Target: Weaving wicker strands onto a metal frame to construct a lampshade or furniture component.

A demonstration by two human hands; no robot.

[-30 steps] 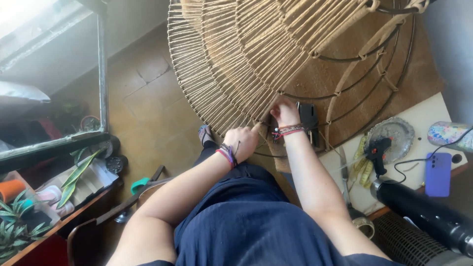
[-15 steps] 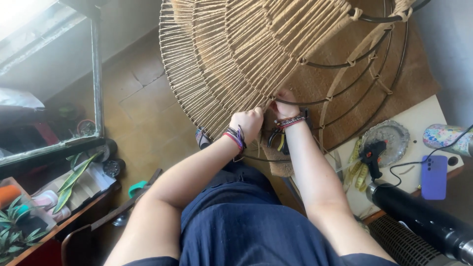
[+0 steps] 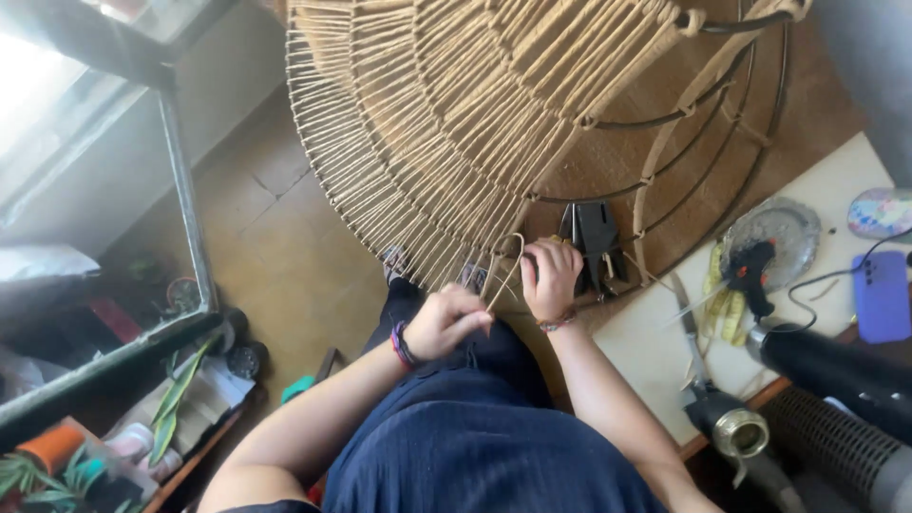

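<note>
The rope (image 3: 506, 275) is thin, tan and rough, looped at the bottom edge of the big round wire frame (image 3: 532, 123), which is wrapped in the same rope. The left hand (image 3: 446, 323) fingers are pinched on the rope. The right hand (image 3: 551, 277) fingers are closed on it too. Both hands have moved lower than before. Black clips (image 3: 594, 237) sit just right of the right hand.

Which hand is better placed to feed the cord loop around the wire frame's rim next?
Probably the right hand: it sits against the wire frame by the cord loop. The left hand is lower, pinching the cord's tail, keeping tension.
</note>
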